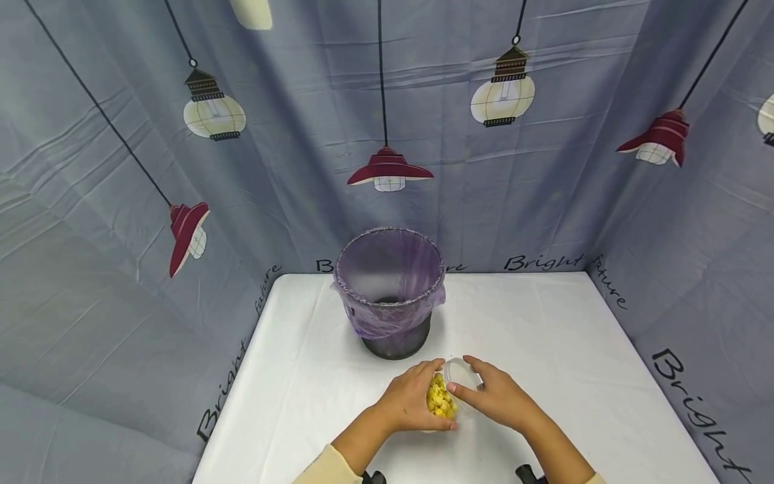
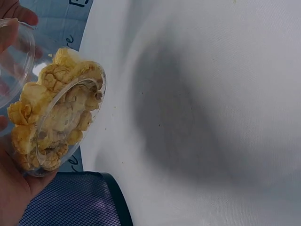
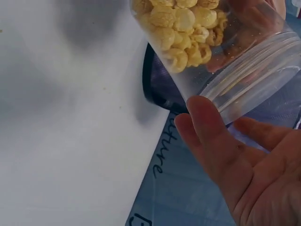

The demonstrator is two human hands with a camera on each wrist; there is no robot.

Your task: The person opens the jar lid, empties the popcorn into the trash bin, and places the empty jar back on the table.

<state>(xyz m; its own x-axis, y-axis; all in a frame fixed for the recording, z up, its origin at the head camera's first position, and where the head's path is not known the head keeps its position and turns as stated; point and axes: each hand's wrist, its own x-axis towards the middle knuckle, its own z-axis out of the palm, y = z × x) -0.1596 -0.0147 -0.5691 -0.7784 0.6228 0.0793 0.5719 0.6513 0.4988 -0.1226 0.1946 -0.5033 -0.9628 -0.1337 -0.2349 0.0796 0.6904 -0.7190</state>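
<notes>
A clear plastic jar (image 2: 70, 136), partly filled with yellow popcorn (image 1: 440, 398), is tilted over the front part of the table. My left hand (image 1: 408, 400) grips the jar round its body at the popcorn end. At the other end, the fingers and thumb of my right hand (image 1: 498, 398) hold the clear round lid (image 3: 263, 77) by its edge. The right wrist view shows the lid at the jar's mouth, with the popcorn gathered toward the base. Part of the left hand is hidden behind the jar there.
A dark mesh bin (image 1: 396, 344) lined with a purple plastic bag (image 1: 387, 323) stands just beyond my hands. The white-covered table (image 1: 544, 323) is bordered by a grey-blue curtain (image 1: 290, 154) printed with lamps. Small crumbs (image 3: 104, 88) lie on the cloth.
</notes>
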